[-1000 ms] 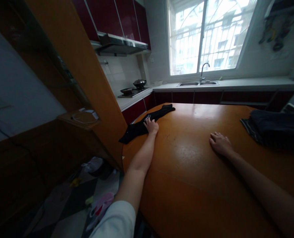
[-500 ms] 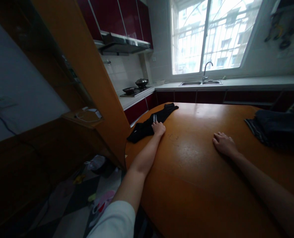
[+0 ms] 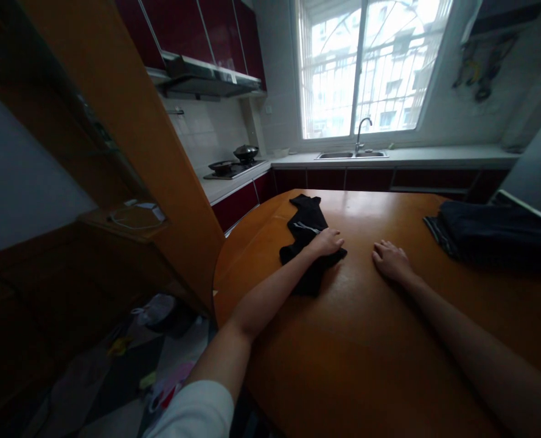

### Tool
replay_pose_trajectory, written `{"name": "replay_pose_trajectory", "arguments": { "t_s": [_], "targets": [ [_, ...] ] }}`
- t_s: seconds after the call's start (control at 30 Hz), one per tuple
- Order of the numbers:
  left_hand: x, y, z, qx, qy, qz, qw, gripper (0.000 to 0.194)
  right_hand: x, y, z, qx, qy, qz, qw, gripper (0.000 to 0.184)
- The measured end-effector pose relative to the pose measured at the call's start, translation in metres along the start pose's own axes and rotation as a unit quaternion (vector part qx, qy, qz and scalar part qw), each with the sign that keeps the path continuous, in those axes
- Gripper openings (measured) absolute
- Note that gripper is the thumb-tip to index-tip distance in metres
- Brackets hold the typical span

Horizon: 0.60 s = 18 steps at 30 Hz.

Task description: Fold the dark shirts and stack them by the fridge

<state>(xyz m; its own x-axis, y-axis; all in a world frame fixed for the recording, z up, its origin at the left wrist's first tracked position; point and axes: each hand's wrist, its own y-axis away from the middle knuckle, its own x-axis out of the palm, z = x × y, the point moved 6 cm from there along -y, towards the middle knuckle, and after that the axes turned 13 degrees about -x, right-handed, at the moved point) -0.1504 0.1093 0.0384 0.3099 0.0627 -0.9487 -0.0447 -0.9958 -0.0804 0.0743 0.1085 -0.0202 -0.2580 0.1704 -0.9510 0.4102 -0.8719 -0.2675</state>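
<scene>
A black garment (image 3: 307,213) with pale stripes lies crumpled on the round wooden table (image 3: 366,340), left of its middle. My left hand (image 3: 327,242) grips the garment near its right edge, fingers curled into the cloth. To the right, my right hand (image 3: 391,260) rests palm down on the bare tabletop, fingers stretched out and holding nothing. Further right lies a pile of dark folded clothes (image 3: 493,234), apart from my right hand. Which kind of garment the black one is, I cannot tell.
Behind the table runs a white counter with a sink (image 3: 355,154) and a faucet (image 3: 361,134). Pans (image 3: 246,152) stand on the stove at the back left. A wooden cabinet panel (image 3: 179,182) rises beside the table's left edge. Bags and other items lie on the floor.
My left hand has dragged the black garment right from the table's left edge, and the cloth has bunched and turned. My right hand stays flat on the table. The view has swung slightly right.
</scene>
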Motion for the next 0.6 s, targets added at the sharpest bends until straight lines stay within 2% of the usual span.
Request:
{"name": "replay_pose_trajectory", "arguments": {
  "t_s": [0.1, 0.2, 0.3, 0.43, 0.53, 0.6],
  "targets": [
    [-0.02, -0.006, 0.021, -0.032, 0.009, -0.05, 0.998, 0.05, -0.009, 0.0, 0.009, -0.018, -0.029, -0.012, 0.999, 0.047],
    [-0.021, -0.005, 0.048, -0.074, 0.018, -0.084, 0.994, 0.058, -0.019, -0.001, 0.03, -0.071, -0.097, -0.049, 0.992, 0.044],
    [-0.012, -0.004, 0.065, -0.094, 0.038, -0.102, 0.99, 0.043, -0.024, 0.001, 0.059, -0.149, -0.153, -0.066, 0.975, 0.046],
    [-0.012, -0.013, 0.075, -0.104, 0.08, -0.141, 0.981, 0.025, -0.021, 0.008, 0.092, -0.266, -0.156, -0.038, 0.951, 0.044],
    [-0.03, -0.019, 0.096, -0.148, 0.119, -0.192, 0.963, 0.024, -0.017, 0.011, 0.099, -0.287, -0.139, -0.007, 0.948, 0.042],
    [-0.048, -0.014, 0.122, -0.2, 0.142, -0.238, 0.94, 0.028, -0.016, 0.011, 0.099, -0.278, -0.133, 0.002, 0.951, 0.042]
  ]
}}
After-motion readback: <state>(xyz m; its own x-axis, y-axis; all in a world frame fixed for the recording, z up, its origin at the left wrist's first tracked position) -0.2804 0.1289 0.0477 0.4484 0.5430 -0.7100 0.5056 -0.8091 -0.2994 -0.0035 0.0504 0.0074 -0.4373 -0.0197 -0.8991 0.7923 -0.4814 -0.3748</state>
